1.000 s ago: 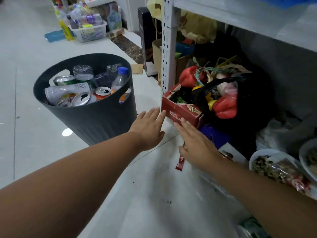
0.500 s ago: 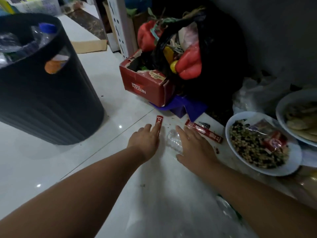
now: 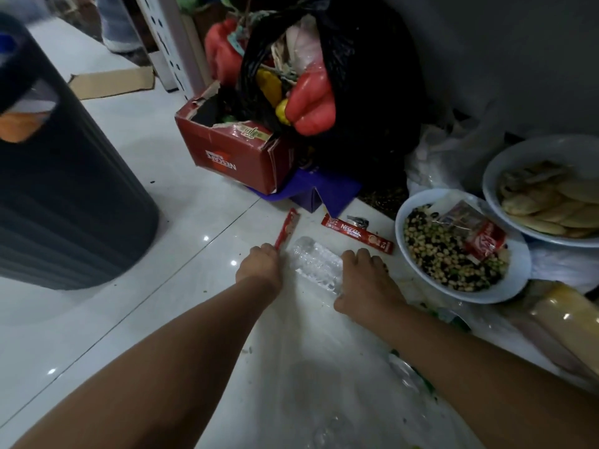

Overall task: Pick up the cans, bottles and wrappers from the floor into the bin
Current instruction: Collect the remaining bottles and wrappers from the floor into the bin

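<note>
A red coffee-stick wrapper [image 3: 286, 227] lies on the white tiled floor, and my left hand [image 3: 259, 265] has its fingers curled on the wrapper's near end. A clear crushed plastic bottle [image 3: 316, 264] lies between my hands. My right hand [image 3: 366, 281] is curled over the bottle's right end. A second red Nescafe stick wrapper [image 3: 358, 233] lies just beyond the right hand. The dark grey bin [image 3: 74, 202] stands at the left, about a forearm's length from my left hand.
A torn red Nescafe box [image 3: 233, 150] and a stuffed black bag [image 3: 366, 79] stand beyond the hands. At the right, a white bowl [image 3: 421, 202] holds beans and a KitKat wrapper [image 3: 483, 241]. Another bowl [image 3: 505, 157] holds biscuits. Flat cardboard [image 3: 113, 81] lies by a shelf post.
The view has dropped lower and nearer the floor. Both hands went from flat and spread to curled, the left onto the red wrapper, the right onto the clear bottle.
</note>
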The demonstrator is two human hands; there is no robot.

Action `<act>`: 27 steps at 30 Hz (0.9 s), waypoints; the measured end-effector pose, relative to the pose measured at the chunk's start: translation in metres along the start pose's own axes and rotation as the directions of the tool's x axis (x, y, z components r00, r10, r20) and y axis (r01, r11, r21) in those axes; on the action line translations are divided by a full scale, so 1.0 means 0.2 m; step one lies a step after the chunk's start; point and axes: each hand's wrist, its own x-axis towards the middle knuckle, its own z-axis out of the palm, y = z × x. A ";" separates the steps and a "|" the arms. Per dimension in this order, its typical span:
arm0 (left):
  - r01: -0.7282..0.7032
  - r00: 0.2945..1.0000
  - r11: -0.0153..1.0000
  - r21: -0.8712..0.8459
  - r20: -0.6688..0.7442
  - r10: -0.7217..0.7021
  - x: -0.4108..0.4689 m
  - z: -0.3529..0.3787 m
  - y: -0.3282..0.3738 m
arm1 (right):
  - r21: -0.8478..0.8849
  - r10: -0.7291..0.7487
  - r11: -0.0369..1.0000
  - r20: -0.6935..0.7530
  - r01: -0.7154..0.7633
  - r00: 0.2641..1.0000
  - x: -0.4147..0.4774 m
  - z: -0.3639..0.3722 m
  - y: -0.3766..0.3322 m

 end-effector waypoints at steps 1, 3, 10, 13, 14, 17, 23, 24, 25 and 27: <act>-0.004 1.000 1.000 -0.007 0.004 0.004 -0.01 -0.01 0.00 | 0.007 -0.002 1.000 0.003 0.002 1.000 0.00 -0.01 -0.01; -0.009 1.000 1.000 -0.028 0.010 0.009 -0.02 -0.06 -0.01 | 0.010 -0.027 1.000 -0.008 0.027 1.000 0.00 -0.03 -0.02; 0.025 0.996 0.998 -0.061 -0.084 -0.030 -0.10 -0.30 -0.15 | 0.130 -0.097 0.986 -0.055 0.104 0.994 0.01 -0.27 -0.17; 0.090 0.985 0.993 -0.082 -0.139 -0.101 -0.15 -0.40 -0.26 | 0.139 -0.138 0.978 -0.114 0.154 0.984 0.02 -0.38 -0.28; 0.109 0.977 0.990 -0.092 -0.173 -0.124 -0.17 -0.43 -0.29 | 0.129 -0.158 0.976 -0.134 0.176 0.978 0.02 -0.41 -0.32; 0.121 0.950 0.979 -0.162 -0.268 -0.161 -0.23 -0.51 -0.40 | 0.113 -0.231 0.960 -0.197 0.256 0.953 0.03 -0.51 -0.44; 0.120 0.907 0.961 -0.250 -0.365 -0.208 -0.42 -0.72 -0.53 | 0.139 -0.299 0.928 -0.277 0.346 0.913 0.01 -0.72 -0.68; 0.119 0.896 0.957 -0.264 -0.388 -0.218 -0.45 -0.76 -0.55 | 0.147 -0.301 0.924 -0.289 0.353 0.909 0.01 -0.75 -0.72; 0.114 0.887 0.954 -0.278 -0.404 -0.224 -0.47 -0.79 -0.56 | 0.153 -0.309 0.919 -0.297 0.364 0.904 0.00 -0.79 -0.76; 0.097 0.875 0.945 -0.314 -0.426 -0.231 -0.52 -0.86 -0.59 | 0.156 -0.331 0.906 -0.319 0.394 0.888 0.00 -0.86 -0.83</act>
